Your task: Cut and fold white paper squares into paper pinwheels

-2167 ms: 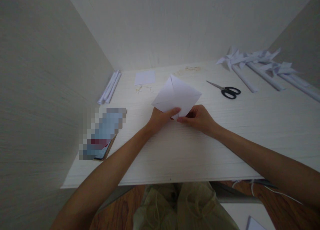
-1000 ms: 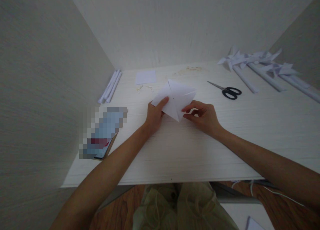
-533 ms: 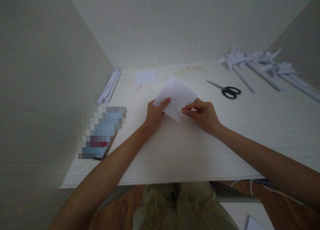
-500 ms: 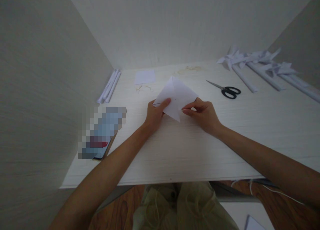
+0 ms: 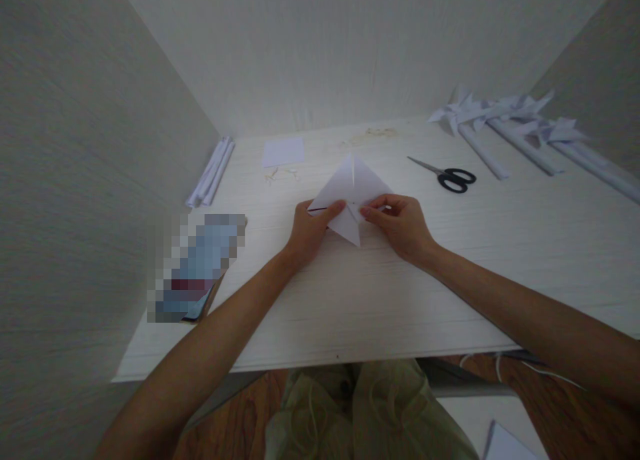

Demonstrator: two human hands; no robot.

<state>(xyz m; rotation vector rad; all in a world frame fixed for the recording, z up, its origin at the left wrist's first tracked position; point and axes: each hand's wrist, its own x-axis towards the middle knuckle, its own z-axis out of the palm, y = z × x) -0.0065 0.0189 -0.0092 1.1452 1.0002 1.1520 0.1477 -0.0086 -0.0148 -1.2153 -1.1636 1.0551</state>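
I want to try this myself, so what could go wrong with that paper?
The paper might tear further where it is cut. It could slip from the right hand, which pinches it near the middle. The left hand, thumb pressed on top, might crease it.

The sheet (image 5: 332, 188) is matt paper, the scissor blades (image 5: 424, 165) metal.

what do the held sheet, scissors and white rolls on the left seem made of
Held sheet: apparently matt white paper, by its thin edges and narrow slits. Scissors: blades look like metal, from their grey tone; black handles, probably smooth plastic, judging by their rounded shape. White rolls: likely matt paper too, pale and tube-like, though thin card is possible.
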